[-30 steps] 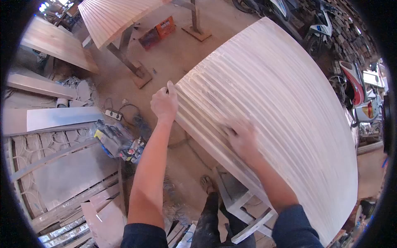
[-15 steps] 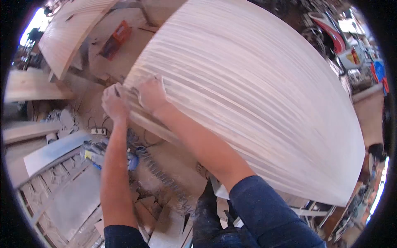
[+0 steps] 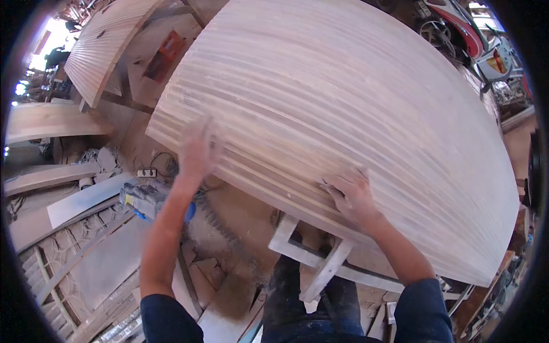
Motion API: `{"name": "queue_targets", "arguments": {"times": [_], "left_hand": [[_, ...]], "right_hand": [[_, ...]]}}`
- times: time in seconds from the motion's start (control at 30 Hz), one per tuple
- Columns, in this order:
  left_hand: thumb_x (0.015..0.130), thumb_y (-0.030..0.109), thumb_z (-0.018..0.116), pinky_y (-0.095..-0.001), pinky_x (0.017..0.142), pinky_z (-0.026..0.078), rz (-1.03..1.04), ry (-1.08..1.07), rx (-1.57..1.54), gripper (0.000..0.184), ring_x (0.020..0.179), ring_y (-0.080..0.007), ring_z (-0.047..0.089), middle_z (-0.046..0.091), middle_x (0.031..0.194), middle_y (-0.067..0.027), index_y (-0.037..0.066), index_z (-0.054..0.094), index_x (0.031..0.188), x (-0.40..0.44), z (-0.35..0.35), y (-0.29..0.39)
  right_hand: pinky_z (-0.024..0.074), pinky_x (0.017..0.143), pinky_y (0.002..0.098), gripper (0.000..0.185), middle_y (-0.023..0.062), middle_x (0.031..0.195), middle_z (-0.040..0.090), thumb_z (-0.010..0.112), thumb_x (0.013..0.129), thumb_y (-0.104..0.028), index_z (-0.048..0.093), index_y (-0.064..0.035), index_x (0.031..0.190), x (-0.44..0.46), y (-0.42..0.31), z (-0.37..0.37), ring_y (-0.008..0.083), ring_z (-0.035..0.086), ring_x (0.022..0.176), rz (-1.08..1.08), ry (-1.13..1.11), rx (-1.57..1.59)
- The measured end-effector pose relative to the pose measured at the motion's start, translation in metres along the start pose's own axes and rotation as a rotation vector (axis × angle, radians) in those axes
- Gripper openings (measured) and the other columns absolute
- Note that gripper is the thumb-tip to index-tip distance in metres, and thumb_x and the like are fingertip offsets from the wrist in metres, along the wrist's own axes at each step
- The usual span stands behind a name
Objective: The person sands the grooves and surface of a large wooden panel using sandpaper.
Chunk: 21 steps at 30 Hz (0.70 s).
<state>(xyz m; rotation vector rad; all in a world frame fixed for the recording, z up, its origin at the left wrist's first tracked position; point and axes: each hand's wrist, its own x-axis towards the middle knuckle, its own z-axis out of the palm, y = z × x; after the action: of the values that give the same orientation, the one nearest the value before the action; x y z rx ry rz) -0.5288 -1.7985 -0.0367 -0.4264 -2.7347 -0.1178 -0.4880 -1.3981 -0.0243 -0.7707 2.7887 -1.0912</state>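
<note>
A large, curved wooden panel [image 3: 297, 103] of narrow ribbed strips, whitened with dust, fills the middle of the view. My right hand [image 3: 351, 197] presses on its near side, fingers bent over a thin greyish piece that looks like sandpaper. Most of that piece is hidden under the fingers. My left hand [image 3: 199, 147] is over the panel's left near edge, smeared by motion. Its fingers look spread, and nothing shows in them; whether it touches the wood I cannot tell.
A pale wooden frame [image 3: 311, 257] supports the panel's near edge, close to my legs. Below left lie a dusty power tool [image 3: 140, 197], a coiled hose [image 3: 220, 220], a power strip [image 3: 147, 172] and boards. A second ribbed panel [image 3: 106, 46] stands upper left; a motorbike [image 3: 457, 28] upper right.
My right hand has moved from the panel's left corner down along its near side to the right. My left hand has shifted slightly right, over the panel. The view has swung a little.
</note>
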Motion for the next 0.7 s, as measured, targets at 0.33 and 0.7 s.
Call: {"name": "queue_targets", "arguments": {"times": [0.33,0.7], "left_hand": [[0.091,0.026,0.063,-0.0516,0.101,0.046,0.015,-0.043,-0.309,0.037,0.116,-0.0389,0.06,0.06,0.126,-0.021,-0.001,0.067,0.116,-0.022,-0.008,0.263],[0.097,0.024,0.06,-0.0479,0.093,0.049,-0.439,0.143,-0.016,0.025,0.104,-0.0402,0.063,0.069,0.108,-0.0181,0.002,0.07,0.102,-0.008,0.012,0.095]], "right_hand": [[0.0399,0.079,0.0398,0.012,0.0042,0.087,0.067,0.076,0.083,-0.01,0.072,-0.0122,0.095,-0.095,0.047,-0.076,0.0254,0.062,0.082,-0.069,0.057,-0.095],[0.0422,0.085,0.0442,0.015,0.0085,0.086,0.066,0.071,0.088,-0.014,0.073,-0.0113,0.103,-0.062,0.038,-0.047,0.0313,0.061,0.085,-0.118,0.025,-0.032]]}}
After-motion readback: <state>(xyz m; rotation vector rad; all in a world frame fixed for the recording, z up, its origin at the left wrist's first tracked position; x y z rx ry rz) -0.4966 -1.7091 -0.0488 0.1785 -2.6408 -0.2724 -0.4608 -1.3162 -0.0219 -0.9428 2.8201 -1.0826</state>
